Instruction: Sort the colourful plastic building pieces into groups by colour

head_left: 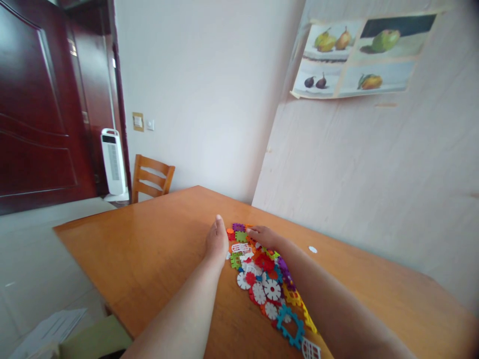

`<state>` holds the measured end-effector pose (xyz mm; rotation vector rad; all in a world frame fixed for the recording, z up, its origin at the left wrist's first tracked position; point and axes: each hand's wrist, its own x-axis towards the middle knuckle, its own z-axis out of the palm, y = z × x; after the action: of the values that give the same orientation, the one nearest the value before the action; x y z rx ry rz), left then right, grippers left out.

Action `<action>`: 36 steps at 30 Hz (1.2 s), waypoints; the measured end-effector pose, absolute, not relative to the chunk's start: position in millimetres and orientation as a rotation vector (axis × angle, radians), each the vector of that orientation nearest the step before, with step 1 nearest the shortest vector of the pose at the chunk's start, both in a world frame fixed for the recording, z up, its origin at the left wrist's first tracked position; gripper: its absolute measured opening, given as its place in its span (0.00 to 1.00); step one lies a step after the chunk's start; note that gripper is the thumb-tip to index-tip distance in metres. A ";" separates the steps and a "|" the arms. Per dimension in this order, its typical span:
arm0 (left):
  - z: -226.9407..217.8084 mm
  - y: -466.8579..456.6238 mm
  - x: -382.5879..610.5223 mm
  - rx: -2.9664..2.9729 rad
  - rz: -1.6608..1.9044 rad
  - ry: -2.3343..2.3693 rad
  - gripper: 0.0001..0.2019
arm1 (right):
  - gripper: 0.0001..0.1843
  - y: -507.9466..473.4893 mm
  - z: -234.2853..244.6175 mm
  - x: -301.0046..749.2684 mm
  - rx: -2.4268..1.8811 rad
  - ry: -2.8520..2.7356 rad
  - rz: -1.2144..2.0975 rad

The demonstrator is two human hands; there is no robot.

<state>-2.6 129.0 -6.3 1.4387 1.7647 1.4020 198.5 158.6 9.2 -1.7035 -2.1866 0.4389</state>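
A long pile of colourful plastic building pieces (258, 293) lies on the wooden table, with notched white discs, square toothed pieces and a blue toothed ring (291, 326) among them. Standing on its edge at the pile's left side, my left hand (217, 242) has its thumb pointing up and its palm turned toward the pieces. Its other fingers are mostly hidden. My right hand (265, 237) rests over the far right part of the pile, thumb stretched to the left, with no piece visibly gripped. Along the pile's right side, my right forearm covers some pieces.
One white disc (313, 249) lies apart on the table (160, 249), to the right. A wooden chair (152, 177) stands at the far left edge, near a white tower heater (114, 162). Walls border the table's far side. Papers (56, 331) sit low at the left.
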 end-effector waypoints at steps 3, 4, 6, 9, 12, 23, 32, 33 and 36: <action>-7.6 131.8 -4.4 1.285 1.428 1.690 0.39 | 0.28 148.3 10.2 184.4 -1.603 -2.195 0.523; -7.9 132.6 -5.3 1.256 1.441 1.680 0.39 | 0.28 144.6 11.6 180.4 -1.574 -2.191 0.550; -8.2 133.7 -7.5 1.222 1.476 1.677 0.38 | 0.30 137.3 16.1 173.7 -1.533 -2.177 0.595; -6.8 133.8 -11.1 1.205 1.527 1.707 0.36 | 0.33 130.0 25.2 166.8 -1.457 -2.129 0.684; -3.6 131.9 -13.6 1.195 1.581 1.755 0.33 | 0.35 131.3 33.7 166.9 -1.466 -1.999 0.690; 1.8 130.0 -15.8 1.135 1.636 1.823 0.30 | 0.27 144.7 24.3 186.6 -1.850 -1.896 0.406; 1.4 130.6 -17.6 1.107 1.662 1.799 0.32 | 0.30 157.9 31.8 156.4 -1.793 -1.981 0.374; 1.1 130.7 -17.8 1.111 1.663 1.794 0.32 | 0.29 160.8 32.8 154.1 -1.775 -1.998 0.371; 0.6 131.1 -17.9 1.124 1.653 1.804 0.31 | 0.25 164.6 31.8 144.7 -1.704 -2.091 0.408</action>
<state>-17.9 131.1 0.6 1.1240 1.8039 1.6526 144.7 164.6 31.8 -1.7039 -2.0914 0.4081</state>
